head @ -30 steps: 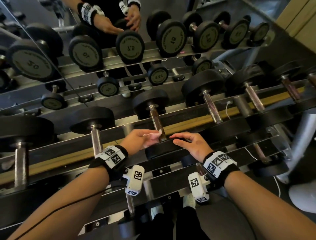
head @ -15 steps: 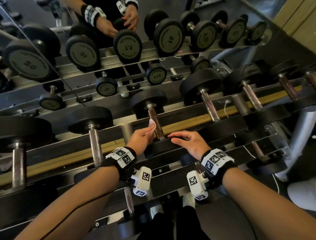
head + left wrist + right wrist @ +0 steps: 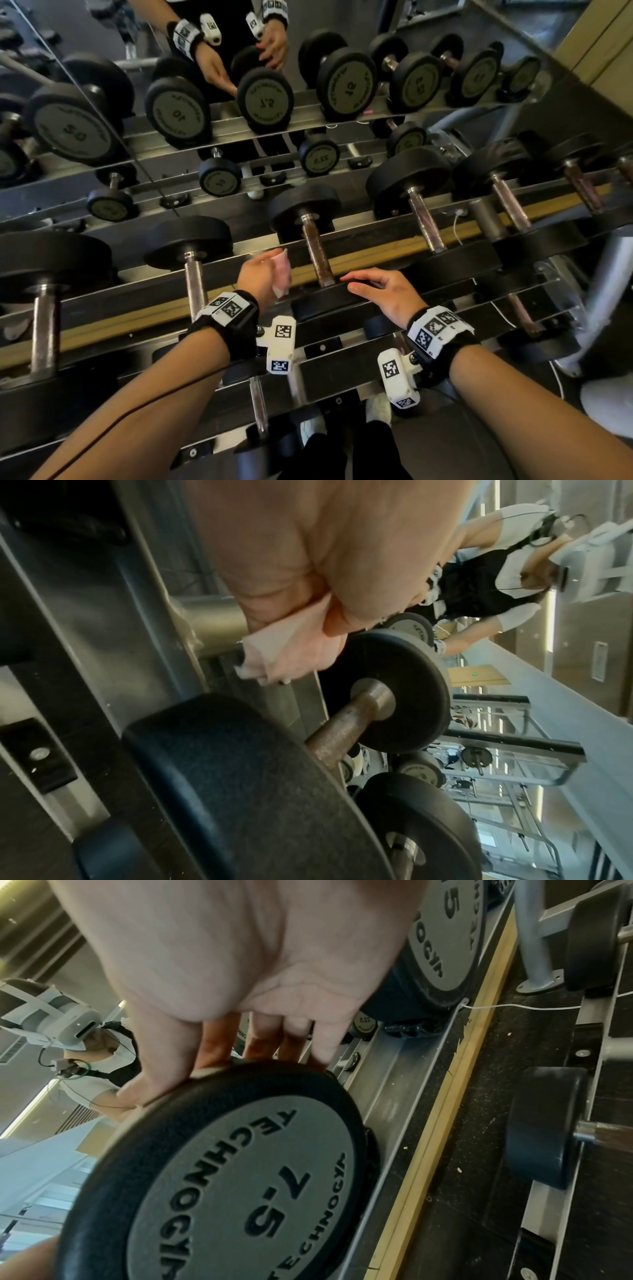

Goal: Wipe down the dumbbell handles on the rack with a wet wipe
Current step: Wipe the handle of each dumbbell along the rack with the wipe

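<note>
A black 7.5 dumbbell lies across the rack's top rails with a brownish, rusty handle [image 3: 317,253] [image 3: 346,730]. My left hand [image 3: 263,275] grips a crumpled pale pink wet wipe [image 3: 281,274] [image 3: 287,647] just left of that handle, clear of it. My right hand [image 3: 380,289] rests with straight fingers on top of the near weight head [image 3: 329,298] [image 3: 240,1164] of the same dumbbell, fingertips [image 3: 219,1056] on its rim.
Other dumbbells sit left [image 3: 193,277] and right [image 3: 424,219] on the same rails, with a yellow strip [image 3: 394,248] between the rails. A mirror behind reflects the rack and my hands. A lower tier holds more dumbbells. My shoes [image 3: 378,409] show under the rack.
My left hand has pulled the wipe off the rusty handle and moved left, away from it. The right hand has stayed on the near weight head.
</note>
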The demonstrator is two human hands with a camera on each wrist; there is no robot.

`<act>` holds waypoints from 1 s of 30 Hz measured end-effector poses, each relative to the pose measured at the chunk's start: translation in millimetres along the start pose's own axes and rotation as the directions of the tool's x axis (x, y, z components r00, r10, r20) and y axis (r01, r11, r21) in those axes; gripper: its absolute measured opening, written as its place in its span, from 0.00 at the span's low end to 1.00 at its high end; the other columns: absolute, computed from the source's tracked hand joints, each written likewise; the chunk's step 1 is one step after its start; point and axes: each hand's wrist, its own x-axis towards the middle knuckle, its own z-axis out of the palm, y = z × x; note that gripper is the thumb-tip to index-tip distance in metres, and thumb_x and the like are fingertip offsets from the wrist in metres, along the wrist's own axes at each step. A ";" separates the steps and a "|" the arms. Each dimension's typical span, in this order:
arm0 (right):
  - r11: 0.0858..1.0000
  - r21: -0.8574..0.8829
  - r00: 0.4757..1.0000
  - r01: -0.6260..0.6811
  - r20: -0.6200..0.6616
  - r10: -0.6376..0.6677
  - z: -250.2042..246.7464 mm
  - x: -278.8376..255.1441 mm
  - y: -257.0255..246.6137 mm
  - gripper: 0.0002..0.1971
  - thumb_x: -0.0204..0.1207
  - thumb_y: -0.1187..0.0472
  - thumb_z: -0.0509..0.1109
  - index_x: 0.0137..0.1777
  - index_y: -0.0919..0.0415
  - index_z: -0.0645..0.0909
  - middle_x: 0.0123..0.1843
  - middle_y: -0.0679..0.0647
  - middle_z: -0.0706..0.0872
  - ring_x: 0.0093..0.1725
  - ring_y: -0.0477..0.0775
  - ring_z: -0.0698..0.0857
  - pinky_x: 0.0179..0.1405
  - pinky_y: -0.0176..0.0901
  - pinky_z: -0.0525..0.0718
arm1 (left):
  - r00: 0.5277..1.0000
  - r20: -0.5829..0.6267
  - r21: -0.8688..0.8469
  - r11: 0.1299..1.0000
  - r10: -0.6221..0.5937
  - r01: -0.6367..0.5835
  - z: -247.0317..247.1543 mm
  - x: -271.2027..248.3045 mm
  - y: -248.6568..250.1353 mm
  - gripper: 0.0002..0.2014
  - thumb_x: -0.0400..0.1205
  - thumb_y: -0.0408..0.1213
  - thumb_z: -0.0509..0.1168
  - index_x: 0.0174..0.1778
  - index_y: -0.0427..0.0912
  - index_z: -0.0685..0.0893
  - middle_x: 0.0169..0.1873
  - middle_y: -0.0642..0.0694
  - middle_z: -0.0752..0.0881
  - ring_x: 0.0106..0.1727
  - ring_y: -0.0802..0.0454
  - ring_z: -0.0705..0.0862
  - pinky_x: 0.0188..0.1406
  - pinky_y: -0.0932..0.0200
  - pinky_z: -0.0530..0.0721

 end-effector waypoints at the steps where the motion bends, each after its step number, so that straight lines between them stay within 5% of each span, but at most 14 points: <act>1: 1.000 0.009 1.000 0.004 -0.004 -0.004 0.4 0.0 0.4 0.10 0.77 0.58 0.74 0.58 0.47 0.89 0.55 0.39 0.91 0.58 0.37 0.86 0.56 0.26 0.81 | 1.000 0.014 -0.035 0.999 -0.025 0.026 4.9 0.0 -0.6 0.15 0.90 0.26 0.53 0.70 0.34 0.77 0.39 0.40 0.78 0.34 0.49 0.76 0.25 0.62 0.78; 4: 1.000 0.022 1.000 0.016 -0.023 -0.015 2.0 -0.2 2.2 0.10 0.77 0.57 0.75 0.57 0.47 0.89 0.55 0.37 0.90 0.58 0.34 0.86 0.52 0.19 0.78 | 0.996 0.080 -0.064 0.997 -0.034 0.039 22.7 -0.5 -4.9 0.18 0.90 0.25 0.50 0.74 0.34 0.75 0.43 0.39 0.83 0.35 0.48 0.81 0.25 0.61 0.81; 8: 0.999 0.029 0.999 0.023 -0.037 -0.021 3.0 0.3 5.1 0.10 0.77 0.57 0.75 0.57 0.46 0.89 0.54 0.35 0.90 0.57 0.33 0.85 0.51 0.17 0.77 | 0.988 0.150 -0.108 0.993 -0.025 0.041 35.3 -6.2 -10.7 0.18 0.90 0.24 0.48 0.61 0.37 0.83 0.45 0.41 0.93 0.44 0.47 0.93 0.42 0.52 0.92; 17: 0.999 0.037 1.000 0.014 -0.028 -0.013 0.9 0.8 5.4 0.10 0.76 0.56 0.76 0.57 0.47 0.90 0.54 0.34 0.89 0.57 0.31 0.85 0.50 0.16 0.76 | 0.998 0.036 -0.082 0.995 -0.046 0.049 11.5 -3.7 -4.2 0.22 0.89 0.20 0.47 0.78 0.30 0.73 0.70 0.30 0.81 0.65 0.33 0.83 0.58 0.41 0.85; 25: 0.999 0.046 1.000 0.007 -0.023 -0.006 0.3 2.2 5.1 0.10 0.76 0.56 0.76 0.57 0.47 0.90 0.54 0.34 0.89 0.56 0.31 0.85 0.49 0.16 0.76 | 0.993 0.121 0.008 1.000 0.001 -0.002 34.7 -1.6 -15.6 0.20 0.90 0.24 0.50 0.74 0.35 0.79 0.49 0.39 0.92 0.47 0.46 0.92 0.45 0.54 0.91; 30: 0.999 0.049 1.000 0.012 -0.014 -0.011 0.0 2.7 5.8 0.10 0.76 0.56 0.76 0.55 0.44 0.90 0.54 0.36 0.89 0.57 0.33 0.85 0.51 0.19 0.78 | 0.990 0.138 -0.007 1.000 -0.012 0.013 13.4 -7.6 -16.1 0.20 0.90 0.24 0.51 0.76 0.35 0.76 0.52 0.38 0.92 0.47 0.48 0.93 0.39 0.59 0.91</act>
